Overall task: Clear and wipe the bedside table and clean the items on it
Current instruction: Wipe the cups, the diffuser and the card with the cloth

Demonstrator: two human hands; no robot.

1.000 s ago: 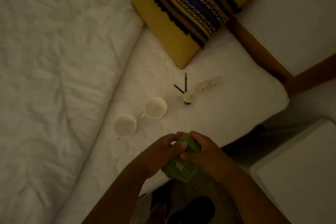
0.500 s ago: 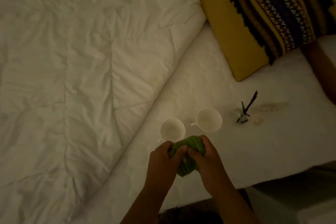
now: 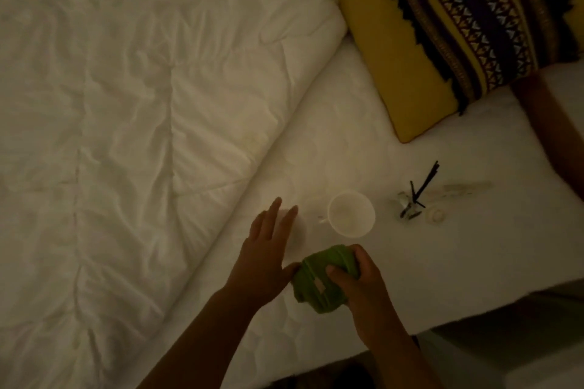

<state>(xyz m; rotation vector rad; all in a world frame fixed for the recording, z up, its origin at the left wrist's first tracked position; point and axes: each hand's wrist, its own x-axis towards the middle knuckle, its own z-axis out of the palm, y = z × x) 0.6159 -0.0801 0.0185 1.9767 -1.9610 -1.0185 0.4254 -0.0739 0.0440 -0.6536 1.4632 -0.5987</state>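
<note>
Dim light. My right hand grips a bunched green cloth above the white mattress. My left hand is open, fingers spread, reaching over one white cup, which it mostly hides. A second white cup stands upright just to the right, empty, handle to the left. Further right lies a small glass reed diffuser with black sticks, a small round cap beside it, and a pale card.
A white duvet covers the left of the bed. A yellow patterned cushion lies at the top right. A brown wooden bed frame runs along the right edge. The mattress edge drops off near me.
My left hand has let go of the green cloth and reached forward over the left cup. The right hand still holds the cloth. The view has shifted slightly.
</note>
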